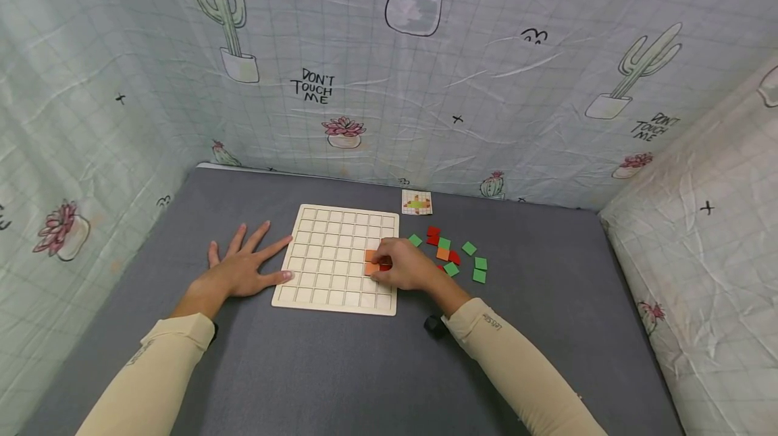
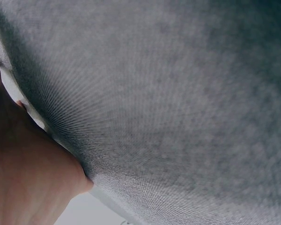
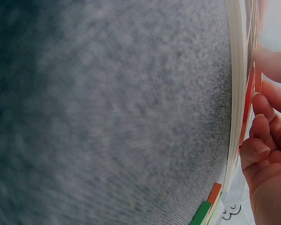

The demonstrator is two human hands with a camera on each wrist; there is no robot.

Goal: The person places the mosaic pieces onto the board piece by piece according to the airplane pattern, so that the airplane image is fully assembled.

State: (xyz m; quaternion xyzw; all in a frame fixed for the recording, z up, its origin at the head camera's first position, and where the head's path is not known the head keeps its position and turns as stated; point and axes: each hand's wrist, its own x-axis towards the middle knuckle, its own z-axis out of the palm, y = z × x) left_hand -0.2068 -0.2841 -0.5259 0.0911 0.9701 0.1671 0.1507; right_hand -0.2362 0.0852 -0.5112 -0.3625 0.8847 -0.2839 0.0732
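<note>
A pale wooden grid board (image 1: 328, 254) lies flat on the table. My left hand (image 1: 240, 273) is spread on the table at its left side, thumb and index fingertips at the board's edge. Over the board's right part, my right hand (image 1: 404, 264) pinches an orange square tile (image 3: 258, 79) between thumb and fingers, low over the grid. Another orange tile (image 1: 369, 256) shows beside the fingertips, and a red tile (image 1: 385, 267) is partly hidden under the hand. In the left wrist view only the base of the left hand (image 2: 33, 164) appears.
Right of the board lie loose green tiles (image 1: 480, 263), red tiles (image 1: 433, 235) and an orange tile (image 1: 443, 254). A small pattern card (image 1: 417, 202) is behind them near the back edge. Printed cloth (image 1: 365, 85) walls the grey table (image 1: 304, 368) at the back and sides.
</note>
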